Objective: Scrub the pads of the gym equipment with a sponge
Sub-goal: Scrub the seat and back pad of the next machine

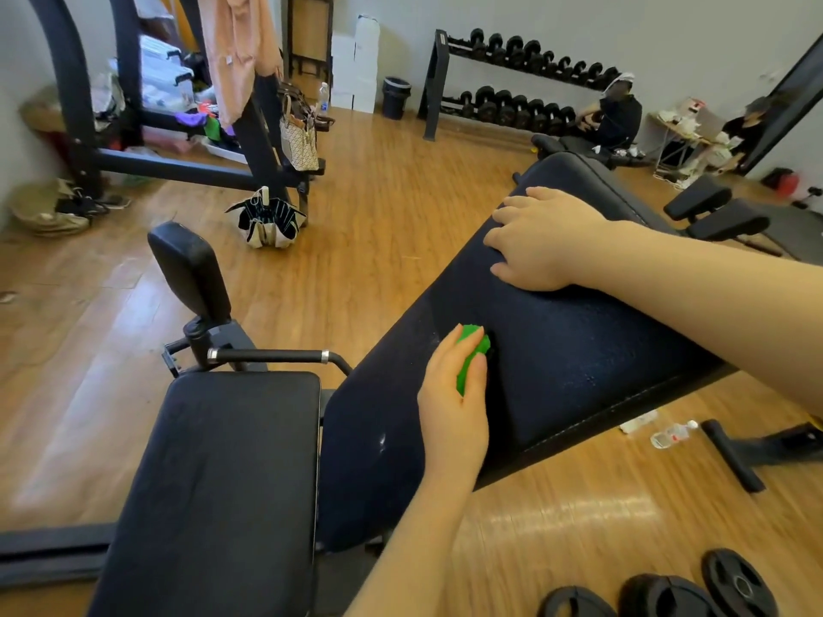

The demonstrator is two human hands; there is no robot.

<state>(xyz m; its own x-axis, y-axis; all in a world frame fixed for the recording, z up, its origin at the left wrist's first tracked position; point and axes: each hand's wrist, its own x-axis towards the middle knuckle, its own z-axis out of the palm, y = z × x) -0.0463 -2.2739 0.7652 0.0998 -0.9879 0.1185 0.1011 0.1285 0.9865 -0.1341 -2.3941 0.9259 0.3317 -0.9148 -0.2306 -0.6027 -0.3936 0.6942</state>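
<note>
Nearest you, three black weight plates [659,592] lay on the wooden floor [378,224] at the lower right. To the left of them sat a flat black seat pad [222,483], and just beside it, running away to the right, was the long dark bench pad [579,349] you were working on.

Your left hand [454,407] came up from the near edge, its grip clamped on the green sponge [472,356], fingers and thumb curled round it, pressing it onto the middle of the bench pad. Farther along the same pad, your right hand [543,240] rested flat on the surface, fingers relaxed and spread, holding nothing, with your forearm lying across the pad's right side.

On the floor right of the bench lay a clear plastic bottle [670,434]. Left of the bench stood a small upright black pad [189,269] on a post, and beyond it a folded umbrella [267,222] sat on the floor. Farther off, a handbag [299,135] hung on a dark frame, and a dumbbell rack [512,82] stood against the far wall beside a dark bin [395,98].
</note>
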